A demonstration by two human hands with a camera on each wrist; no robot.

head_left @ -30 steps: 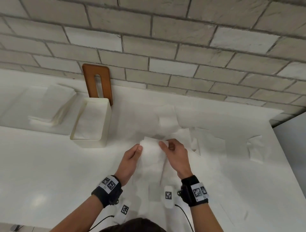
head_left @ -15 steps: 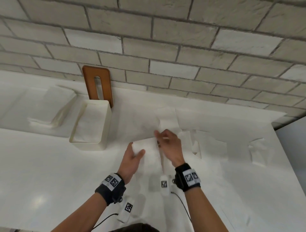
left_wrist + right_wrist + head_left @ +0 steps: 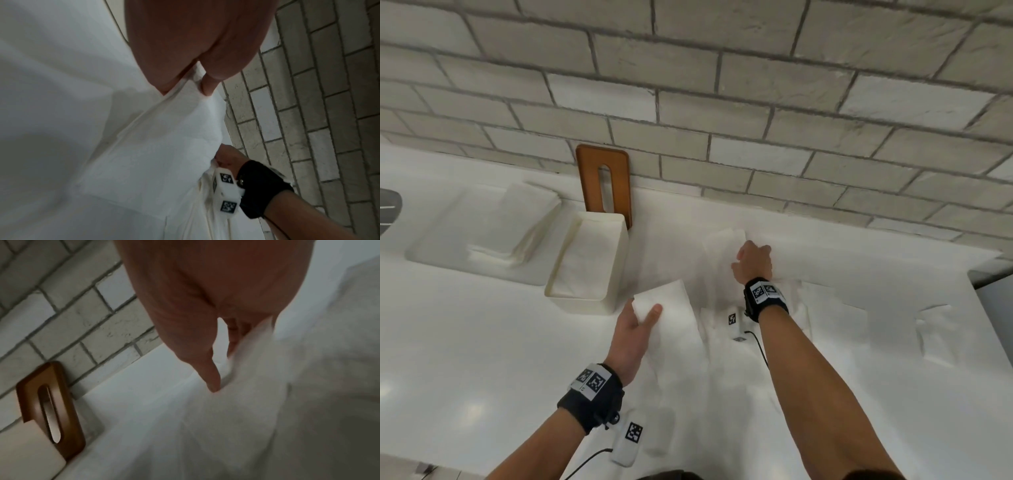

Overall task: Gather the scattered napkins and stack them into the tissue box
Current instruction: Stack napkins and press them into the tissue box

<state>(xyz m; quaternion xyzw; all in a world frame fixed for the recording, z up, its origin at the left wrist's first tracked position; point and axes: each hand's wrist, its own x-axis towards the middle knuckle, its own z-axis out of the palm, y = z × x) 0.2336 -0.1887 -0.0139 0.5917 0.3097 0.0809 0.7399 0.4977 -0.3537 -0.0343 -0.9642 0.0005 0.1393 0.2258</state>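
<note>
Napkins point(image 3: 825, 308) half gathered; tissue box point(image 3: 616, 267) partly filled.
Left hand point(image 3: 635, 329) pinches a folded stack point(image 3: 667, 305); right hand point(image 3: 753, 262) pinches another napkin point(image 3: 722, 240).

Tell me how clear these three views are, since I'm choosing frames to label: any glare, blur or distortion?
Head view: bright, white napkins wash out against the white counter, glare spots at lower left, brick lines bowed by the wide lens. Left wrist view: dim, left hand close and soft. Right wrist view: dim, motion-blurred around the right hand; wooden lid smeared.
</note>
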